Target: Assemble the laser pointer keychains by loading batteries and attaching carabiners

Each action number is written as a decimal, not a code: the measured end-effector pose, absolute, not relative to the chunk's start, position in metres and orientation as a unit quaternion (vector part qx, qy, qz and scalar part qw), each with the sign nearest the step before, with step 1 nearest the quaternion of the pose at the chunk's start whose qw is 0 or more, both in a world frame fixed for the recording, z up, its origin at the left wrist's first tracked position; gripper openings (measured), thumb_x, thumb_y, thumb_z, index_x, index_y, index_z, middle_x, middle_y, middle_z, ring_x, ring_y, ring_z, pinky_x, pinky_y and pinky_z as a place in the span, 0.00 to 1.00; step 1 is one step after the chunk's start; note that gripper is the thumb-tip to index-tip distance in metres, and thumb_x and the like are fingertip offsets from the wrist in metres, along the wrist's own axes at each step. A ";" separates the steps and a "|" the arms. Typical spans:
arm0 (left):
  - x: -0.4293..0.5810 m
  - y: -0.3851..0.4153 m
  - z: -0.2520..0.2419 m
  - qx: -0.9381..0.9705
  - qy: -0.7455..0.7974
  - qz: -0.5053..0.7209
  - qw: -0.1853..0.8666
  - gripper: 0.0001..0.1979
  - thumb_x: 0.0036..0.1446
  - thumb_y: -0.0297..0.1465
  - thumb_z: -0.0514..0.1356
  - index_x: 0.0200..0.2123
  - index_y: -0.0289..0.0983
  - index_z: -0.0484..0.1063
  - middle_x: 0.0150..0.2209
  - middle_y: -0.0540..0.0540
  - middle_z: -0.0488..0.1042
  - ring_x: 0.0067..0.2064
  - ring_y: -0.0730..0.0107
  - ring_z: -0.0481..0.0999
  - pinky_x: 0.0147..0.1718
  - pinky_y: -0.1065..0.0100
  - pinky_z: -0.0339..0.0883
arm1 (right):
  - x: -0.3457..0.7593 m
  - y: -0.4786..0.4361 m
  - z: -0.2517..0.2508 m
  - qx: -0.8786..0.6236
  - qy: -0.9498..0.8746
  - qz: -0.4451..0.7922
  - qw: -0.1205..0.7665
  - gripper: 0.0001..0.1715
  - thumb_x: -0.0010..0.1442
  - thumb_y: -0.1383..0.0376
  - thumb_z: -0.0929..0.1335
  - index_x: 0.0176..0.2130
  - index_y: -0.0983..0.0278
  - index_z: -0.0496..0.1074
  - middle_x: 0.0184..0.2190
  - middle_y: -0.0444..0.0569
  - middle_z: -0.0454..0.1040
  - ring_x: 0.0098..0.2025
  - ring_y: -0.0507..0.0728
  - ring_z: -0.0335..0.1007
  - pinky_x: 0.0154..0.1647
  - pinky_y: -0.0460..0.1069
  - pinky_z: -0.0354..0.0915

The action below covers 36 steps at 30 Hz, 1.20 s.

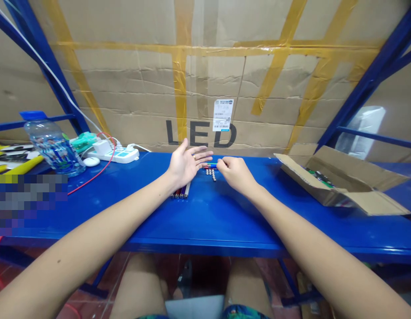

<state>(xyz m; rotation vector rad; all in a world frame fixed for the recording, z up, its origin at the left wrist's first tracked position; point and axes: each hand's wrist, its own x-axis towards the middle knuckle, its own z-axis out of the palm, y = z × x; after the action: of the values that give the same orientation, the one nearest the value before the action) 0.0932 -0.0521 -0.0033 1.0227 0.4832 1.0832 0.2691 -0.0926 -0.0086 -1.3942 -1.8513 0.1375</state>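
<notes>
My left hand (188, 164) hovers above the middle of the blue table with its palm turned up and fingers spread; nothing is gripped in it. Opposite it, my right hand (236, 172) is closed around a thin blue pen-like stick (212, 165), whose end points toward my left fingers. Most of that stick is hidden in the fist. Just below, several small silver button-like pieces (211, 173) lie on the table between the hands. Several slim metallic pen-like tubes (180, 195) in different colours rest side by side, partly covered by my left hand and wrist.
The blue table (205, 221) backs onto a big cardboard sheet (132, 88). On the right stands an open cardboard box (325, 188) with green circuit boards inside. A water bottle (52, 146), a white power strip (121, 154) and a red cable (95, 175) occupy the left.
</notes>
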 end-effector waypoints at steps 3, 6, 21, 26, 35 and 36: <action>0.094 -0.052 -0.003 0.451 0.215 0.488 0.716 0.34 0.63 0.53 0.48 0.53 0.28 0.72 0.51 0.28 0.77 0.56 0.46 0.75 0.51 0.55 0.70 | 0.270 -0.093 -0.009 -0.547 -0.732 0.036 0.404 0.21 0.62 0.67 0.60 0.19 0.61 0.52 0.17 0.42 0.55 0.24 0.50 0.50 0.28 0.50 0.44; 0.094 -0.052 -0.003 0.449 0.212 0.488 0.717 0.36 0.63 0.53 0.47 0.55 0.27 0.70 0.51 0.28 0.77 0.56 0.46 0.74 0.52 0.54 0.69 | 0.271 -0.093 -0.008 -0.546 -0.736 0.022 0.399 0.22 0.64 0.67 0.59 0.19 0.61 0.52 0.17 0.42 0.57 0.24 0.51 0.50 0.29 0.50 0.44; 0.095 -0.056 -0.002 0.472 0.227 0.495 0.694 0.35 0.62 0.53 0.49 0.55 0.28 0.70 0.51 0.29 0.77 0.57 0.45 0.73 0.53 0.53 0.68 | 0.269 -0.095 -0.009 -0.540 -0.747 0.011 0.387 0.22 0.64 0.66 0.60 0.20 0.61 0.51 0.17 0.43 0.58 0.24 0.51 0.49 0.28 0.50 0.45; 0.095 -0.056 -0.002 0.473 0.227 0.498 0.691 0.33 0.63 0.52 0.49 0.52 0.29 0.73 0.48 0.30 0.78 0.55 0.47 0.75 0.53 0.54 0.68 | 0.269 -0.094 -0.012 -0.529 -0.753 0.023 0.391 0.22 0.66 0.64 0.59 0.20 0.61 0.54 0.18 0.43 0.61 0.24 0.51 0.53 0.29 0.50 0.46; 0.095 -0.056 -0.002 0.477 0.224 0.494 0.692 0.31 0.63 0.52 0.48 0.48 0.30 0.74 0.48 0.31 0.79 0.53 0.49 0.77 0.52 0.55 0.69 | 0.269 -0.094 -0.011 -0.532 -0.751 0.032 0.389 0.22 0.65 0.65 0.60 0.20 0.62 0.54 0.18 0.43 0.61 0.24 0.51 0.53 0.29 0.49 0.46; 0.095 -0.056 -0.002 0.477 0.224 0.493 0.692 0.31 0.63 0.52 0.48 0.48 0.30 0.74 0.48 0.31 0.79 0.53 0.49 0.77 0.52 0.55 0.69 | 0.269 -0.094 -0.011 -0.531 -0.754 0.032 0.386 0.22 0.65 0.65 0.59 0.20 0.62 0.53 0.17 0.43 0.60 0.24 0.51 0.53 0.28 0.49 0.46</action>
<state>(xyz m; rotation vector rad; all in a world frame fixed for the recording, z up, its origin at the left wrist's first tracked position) 0.0949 -0.0560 -0.0015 1.0659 0.5013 1.1023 0.2689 -0.0939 -0.0108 -1.3521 -1.9192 0.0812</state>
